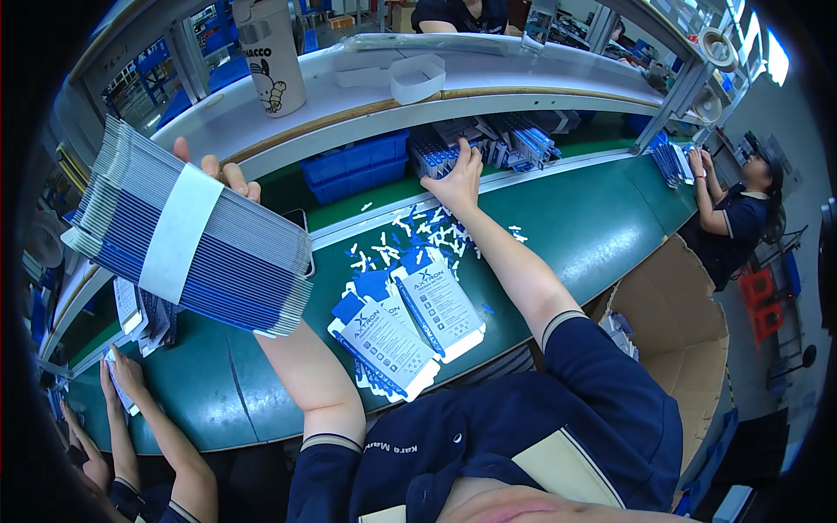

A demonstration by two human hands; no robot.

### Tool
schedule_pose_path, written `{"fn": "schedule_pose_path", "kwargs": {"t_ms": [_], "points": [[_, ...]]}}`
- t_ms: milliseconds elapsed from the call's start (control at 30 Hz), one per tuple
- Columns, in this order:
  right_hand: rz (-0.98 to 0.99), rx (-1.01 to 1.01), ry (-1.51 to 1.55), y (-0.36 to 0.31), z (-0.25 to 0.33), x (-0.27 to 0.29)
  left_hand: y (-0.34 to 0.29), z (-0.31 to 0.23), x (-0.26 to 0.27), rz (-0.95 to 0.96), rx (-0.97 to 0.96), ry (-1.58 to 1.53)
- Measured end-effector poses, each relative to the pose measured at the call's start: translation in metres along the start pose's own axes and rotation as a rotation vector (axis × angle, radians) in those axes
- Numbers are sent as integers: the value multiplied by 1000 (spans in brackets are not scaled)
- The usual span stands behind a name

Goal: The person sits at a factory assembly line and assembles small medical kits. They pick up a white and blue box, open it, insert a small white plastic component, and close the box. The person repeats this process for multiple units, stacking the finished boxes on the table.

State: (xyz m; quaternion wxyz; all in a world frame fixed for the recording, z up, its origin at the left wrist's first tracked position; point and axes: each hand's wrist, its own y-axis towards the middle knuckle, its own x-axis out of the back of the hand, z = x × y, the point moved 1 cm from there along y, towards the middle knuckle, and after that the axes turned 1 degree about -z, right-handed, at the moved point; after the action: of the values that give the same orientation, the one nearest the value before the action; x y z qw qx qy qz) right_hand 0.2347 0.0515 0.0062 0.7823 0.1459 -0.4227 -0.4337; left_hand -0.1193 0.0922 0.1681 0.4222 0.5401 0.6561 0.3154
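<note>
My left hand (228, 177) grips a thick bundle of flat, unfolded cartons (253, 253), blue, white and grey at the edges, with a white paper band (181, 234) around its middle. That bundle is raised above the bench at the left and hides most of the hand. My right hand (457, 181) reaches under the shelf, thumb and fingers spread, at the stacked blue-and-white cartons (429, 155). Its fingertips appear to touch them. Two piles of printed flat cartons (445, 307) lie on the green bench in front of me, below many small blue and white cut scraps (432, 228).
A blue bin (356, 166) stands under the shelf (349, 109), which carries a tumbler (272, 65) and a white open tray (418, 80). A large cardboard box (676, 322) stands right of the bench (567, 235). Co-workers handle cartons at left and right; another person is beyond the shelf.
</note>
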Motion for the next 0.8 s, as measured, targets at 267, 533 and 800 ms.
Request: {"fn": "schedule_pose_path", "kwargs": {"t_ms": [267,533,800], "points": [[-10,31,69,-16,-4,45,-1,11,-8,-156,-38,53],[8,115,122,-74,-12,175,1,22,-20,-244,-60,55],[-334,-29,-184,-144,-79,321,1,28,-29,-350,-130,52]]}}
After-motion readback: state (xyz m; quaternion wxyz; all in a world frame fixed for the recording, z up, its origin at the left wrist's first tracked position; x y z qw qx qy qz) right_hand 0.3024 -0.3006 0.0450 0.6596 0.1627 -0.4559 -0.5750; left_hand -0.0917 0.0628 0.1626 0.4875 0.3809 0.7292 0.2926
